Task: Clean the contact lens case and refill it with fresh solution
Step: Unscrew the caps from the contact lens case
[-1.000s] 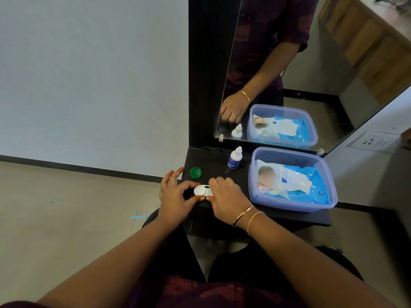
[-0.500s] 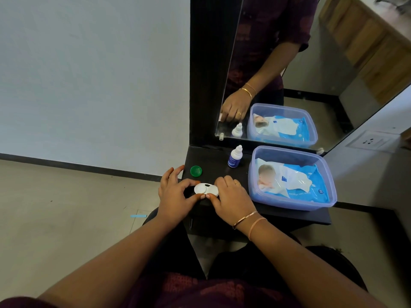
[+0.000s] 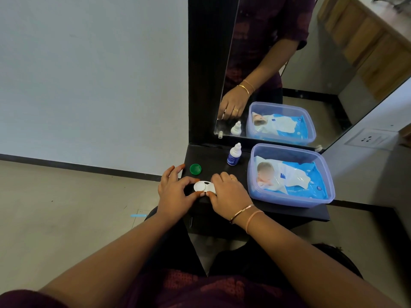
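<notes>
Down at the near left corner of the black counter (image 3: pixel 209 156), both hands are working on the white contact lens case (image 3: pixel 202 186). It lies flat on the counter between them, just in front of a small round green cap (image 3: pixel 195 168) that sits loose on the surface.

The left hand (image 3: pixel 175 192) pinches the left end of the case between thumb and forefinger, with the other fingers lifted and spread toward the green cap. The right hand (image 3: pixel 229 192) is curled over the case's right end, its thumb tucked against the front edge and its fingers arched over the top. That end is hidden, so only the left round lid and a dark gap at the middle can be seen. Two bangles (image 3: pixel 242 213) circle the right wrist.

Farther back, near the foot of the mirror (image 3: pixel 311 74), a small solution bottle (image 3: pixel 234 154) stands upright, white with a blue label and its nozzle cap on, well apart from the hands. To its right, a translucent plastic container (image 3: pixel 252 170) takes up the right side of the counter. A blue-and-white pack of wipes (image 3: pixel 311 181) lies flat inside it.

The mirror repeats the bottle, the container and one hand.
</notes>
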